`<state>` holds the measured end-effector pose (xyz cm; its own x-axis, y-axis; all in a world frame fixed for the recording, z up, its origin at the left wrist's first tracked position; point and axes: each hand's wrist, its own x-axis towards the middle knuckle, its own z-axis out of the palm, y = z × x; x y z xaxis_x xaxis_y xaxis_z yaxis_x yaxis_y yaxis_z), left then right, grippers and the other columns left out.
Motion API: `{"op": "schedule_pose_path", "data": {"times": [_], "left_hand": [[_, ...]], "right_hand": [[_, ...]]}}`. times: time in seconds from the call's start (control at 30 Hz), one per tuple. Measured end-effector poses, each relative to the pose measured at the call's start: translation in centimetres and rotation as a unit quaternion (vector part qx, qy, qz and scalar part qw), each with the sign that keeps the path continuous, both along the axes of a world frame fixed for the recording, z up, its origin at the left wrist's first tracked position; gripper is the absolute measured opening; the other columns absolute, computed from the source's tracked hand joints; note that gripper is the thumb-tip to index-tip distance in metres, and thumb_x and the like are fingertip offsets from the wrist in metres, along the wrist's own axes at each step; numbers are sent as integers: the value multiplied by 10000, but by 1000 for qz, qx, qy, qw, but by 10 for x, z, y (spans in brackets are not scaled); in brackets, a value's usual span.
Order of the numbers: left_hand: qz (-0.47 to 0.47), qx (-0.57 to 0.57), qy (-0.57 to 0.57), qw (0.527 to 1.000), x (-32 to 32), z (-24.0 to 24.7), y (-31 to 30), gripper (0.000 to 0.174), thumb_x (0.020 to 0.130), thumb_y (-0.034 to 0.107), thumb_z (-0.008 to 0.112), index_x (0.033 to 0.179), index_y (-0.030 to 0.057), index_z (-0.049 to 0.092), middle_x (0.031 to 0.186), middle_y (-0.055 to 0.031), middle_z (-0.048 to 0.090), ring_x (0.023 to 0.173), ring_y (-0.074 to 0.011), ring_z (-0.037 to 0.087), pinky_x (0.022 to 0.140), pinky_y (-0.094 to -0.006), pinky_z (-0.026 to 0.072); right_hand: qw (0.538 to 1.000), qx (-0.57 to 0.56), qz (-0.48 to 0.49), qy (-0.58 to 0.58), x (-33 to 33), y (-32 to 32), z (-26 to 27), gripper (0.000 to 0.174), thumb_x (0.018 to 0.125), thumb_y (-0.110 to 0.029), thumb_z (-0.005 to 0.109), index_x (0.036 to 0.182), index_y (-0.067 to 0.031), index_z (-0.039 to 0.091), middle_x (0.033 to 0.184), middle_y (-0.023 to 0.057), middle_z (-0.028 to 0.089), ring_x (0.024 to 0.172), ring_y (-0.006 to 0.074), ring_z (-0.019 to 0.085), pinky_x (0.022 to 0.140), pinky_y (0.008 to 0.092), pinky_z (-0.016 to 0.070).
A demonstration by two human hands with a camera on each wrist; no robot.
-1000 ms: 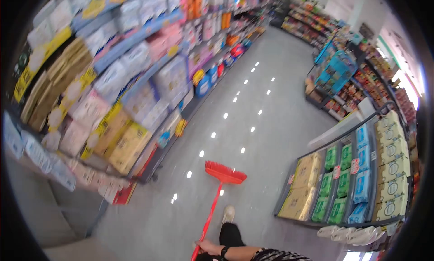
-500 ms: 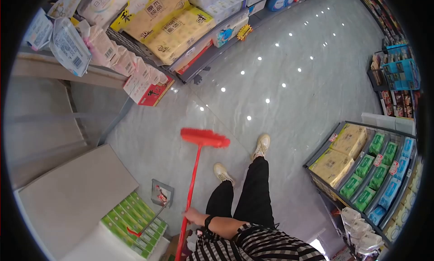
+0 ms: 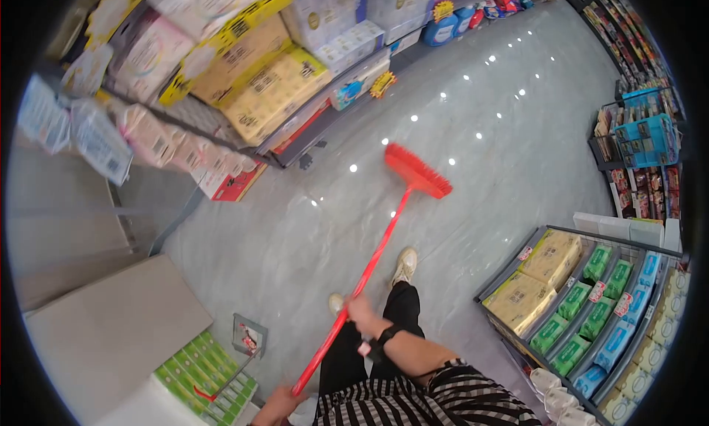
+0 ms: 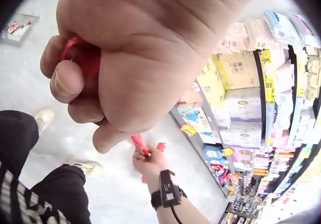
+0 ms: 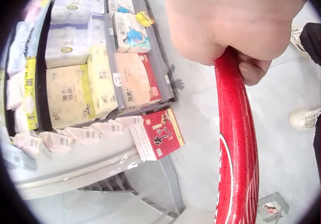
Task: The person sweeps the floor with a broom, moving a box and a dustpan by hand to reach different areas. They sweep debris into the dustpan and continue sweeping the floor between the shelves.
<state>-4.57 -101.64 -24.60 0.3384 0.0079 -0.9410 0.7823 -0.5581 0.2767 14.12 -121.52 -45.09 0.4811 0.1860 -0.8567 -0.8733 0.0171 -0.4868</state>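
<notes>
A red broom (image 3: 417, 176) slants across the head view, its bristled head on the grey floor ahead of the feet. My right hand (image 3: 363, 315) grips the handle partway down, with a dark band on that wrist. Lower in the same view, my left hand (image 3: 277, 405) holds the handle near its top end. Up close in the left wrist view, the left fingers (image 4: 67, 81) curl round the red handle end (image 4: 89, 66). In the right wrist view the speckled red handle (image 5: 235, 143) runs out of the right fist (image 5: 235, 28).
Shelves of tissue packs (image 3: 277, 94) stand at the left, and a rack of green and blue packets (image 3: 591, 308) at the right. A dustpan (image 3: 249, 334) lies at lower left beside green boxes (image 3: 210, 374). A blue basket (image 3: 646, 142) stands farther off.
The broom head has swung right and forward from its place half a second ago. The left hand has come into the head view on the handle. The view turned downward from the aisle earlier.
</notes>
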Motion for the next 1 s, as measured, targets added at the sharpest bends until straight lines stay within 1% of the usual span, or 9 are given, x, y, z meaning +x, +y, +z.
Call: {"op": "schedule_pose_path", "data": {"times": [0.07,0.13,0.4,0.5,0.7,0.83,0.9,0.93,1.0], "left_hand": [[133,19,123,983,59,87,-30,229,826,246,589,883,29,638,591,-11,527,539,-119,490,471,-299,373],[173,-38,18,984,26,91,-37,400,869,320,519,1096,-6,572,664,-78,593,619,-175,561,573,-356,434],[24,13,124,992,190,75,-137,379,859,314,523,1079,11,582,711,-126,608,668,-248,578,614,-392,437],[-29,69,122,990,231,8,-153,350,762,299,649,692,-35,570,511,-102,525,465,-214,555,448,-343,413],[-82,15,51,995,375,-21,-266,343,789,289,614,635,-9,539,472,-85,499,389,-200,530,393,-328,410],[-214,-3,-69,974,358,-18,-257,327,774,285,630,663,-5,525,512,-93,519,465,-196,538,464,-350,420],[-246,65,-40,966,304,-15,-211,316,727,364,655,737,53,597,604,-166,588,599,-340,600,538,-422,461],[-234,-34,-11,972,273,-8,-176,359,842,320,544,970,-11,599,707,-145,607,655,-280,586,599,-409,442],[-296,77,-4,952,289,73,-198,355,824,331,561,878,-18,601,680,-136,594,631,-247,584,581,-386,445]], "right_hand": [[996,67,47,23,-24,8,6,135,834,-124,486,732,-35,493,604,78,531,512,230,582,420,334,449],[992,59,91,72,-20,16,21,181,834,-145,507,712,-11,507,606,87,556,511,233,587,421,325,453],[991,84,24,100,85,-62,-25,261,832,-183,520,729,55,553,607,160,590,502,276,611,410,376,473],[993,3,-86,78,166,-106,-37,281,855,-213,513,761,50,542,611,152,569,523,296,616,417,400,463],[974,-51,-214,-44,301,-235,-50,240,857,-208,495,733,-2,491,581,82,499,453,248,536,410,398,440],[975,-37,-215,-47,273,-258,-24,249,872,-206,449,704,-24,476,584,82,503,490,234,553,426,371,438],[983,3,-183,-4,226,-246,0,241,897,-234,415,769,-38,474,593,70,516,512,212,560,436,350,437],[984,36,-176,17,190,-228,-6,234,906,-242,404,790,-48,466,595,69,521,517,203,565,435,341,436],[966,106,-183,145,144,-207,29,190,905,-223,425,824,-55,455,675,76,549,549,215,591,437,311,443]]}}
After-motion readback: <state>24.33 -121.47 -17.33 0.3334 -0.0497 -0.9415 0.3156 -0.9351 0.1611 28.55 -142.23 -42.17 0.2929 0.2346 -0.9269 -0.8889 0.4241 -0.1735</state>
